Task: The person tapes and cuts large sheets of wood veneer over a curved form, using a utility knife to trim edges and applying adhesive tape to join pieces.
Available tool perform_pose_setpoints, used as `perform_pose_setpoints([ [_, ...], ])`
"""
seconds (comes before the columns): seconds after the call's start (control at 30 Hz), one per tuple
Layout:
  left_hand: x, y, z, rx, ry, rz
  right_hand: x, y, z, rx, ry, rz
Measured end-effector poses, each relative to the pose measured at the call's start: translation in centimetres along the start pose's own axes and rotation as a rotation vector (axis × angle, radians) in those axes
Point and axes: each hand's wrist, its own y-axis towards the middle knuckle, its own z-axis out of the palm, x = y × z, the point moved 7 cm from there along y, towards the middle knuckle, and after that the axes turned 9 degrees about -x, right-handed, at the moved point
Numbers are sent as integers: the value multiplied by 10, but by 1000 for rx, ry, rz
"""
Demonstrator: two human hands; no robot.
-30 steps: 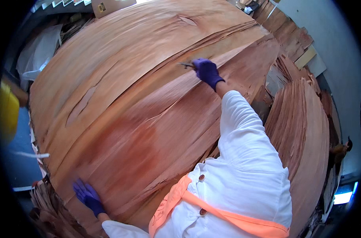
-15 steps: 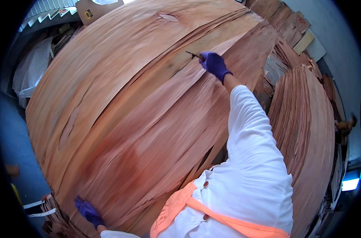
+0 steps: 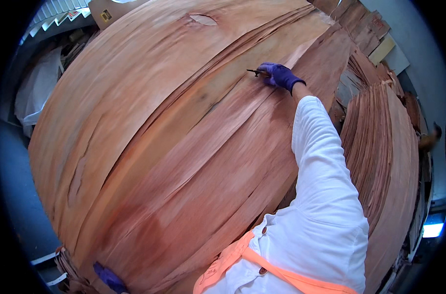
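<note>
A big stack of thin reddish-brown wood veneer sheets [image 3: 174,147] fills most of the view. My right hand [image 3: 280,76], in a purple glove, reaches out over the far part of the top sheet and grips a small dark tool [image 3: 255,73] whose tip touches the wood. My left hand [image 3: 109,277], also gloved in purple, holds the near lower edge of the sheet stack; it is partly hidden under that edge. My white sleeve and an orange strap show at the bottom right.
A second pile of veneer sheets [image 3: 384,161] lies to the right. Wooden boards [image 3: 365,24] lean at the top right. A white plastic bag [image 3: 34,90] and a cardboard box [image 3: 110,12] sit at the upper left, beside a dark floor [image 3: 15,196].
My right hand with the tool has moved a little farther up the sheet. My left hand has slid down toward the lower edge of the picture.
</note>
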Motion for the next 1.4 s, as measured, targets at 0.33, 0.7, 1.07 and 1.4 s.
perform_pose_setpoints([
  [0.33, 0, -1, -34, 98, 26, 10, -3, -1, -4, -40, 18, 24],
  [0.7, 4, 0, -24, 3, -42, -6, -8, -2, -4, -152, 32, -47],
  [1.07, -1, -10, -15, -129, -275, -55, 12, 35, -33, -149, 20, -6],
  [1.4, -2, -4, -25, -199, -484, -118, 22, 69, -15, -217, -111, -17],
])
